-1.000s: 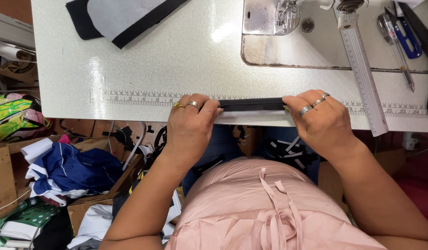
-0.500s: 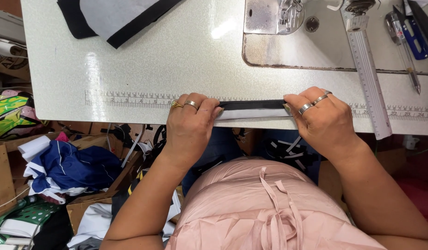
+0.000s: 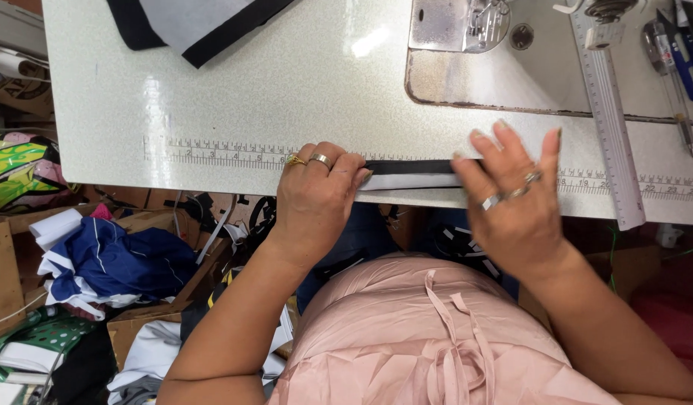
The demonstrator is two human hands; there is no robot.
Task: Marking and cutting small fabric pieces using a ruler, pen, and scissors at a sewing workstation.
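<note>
strip: a narrow black and white fabric strip is laid flat at the near edge of the tabletop, just over the measuring scale marked along that edge.
long axis: the strip runs left to right, parallel to the tabletop edge and the scale.
left hand: the left hand is set on the strip's left end; its fingers are curled together and pressed down on the fabric.
right hand: the right hand is placed over the strip's right end; its fingers are spread apart and laid flat, so the strip seems pinned under the palm rather than pinched, though that end is hidden.
direction: from each hand the strip's free middle lies inward, towards the other hand; both hands are in contact, neither nearer.
surroundings: a white ruler is lying just right of the right hand, the metal sewing machine plate well beyond the strip.
change: half a second earlier the right fingers were curled over the strip's end; they have now been opened and flattened, while the left hand has been kept in place.
</note>
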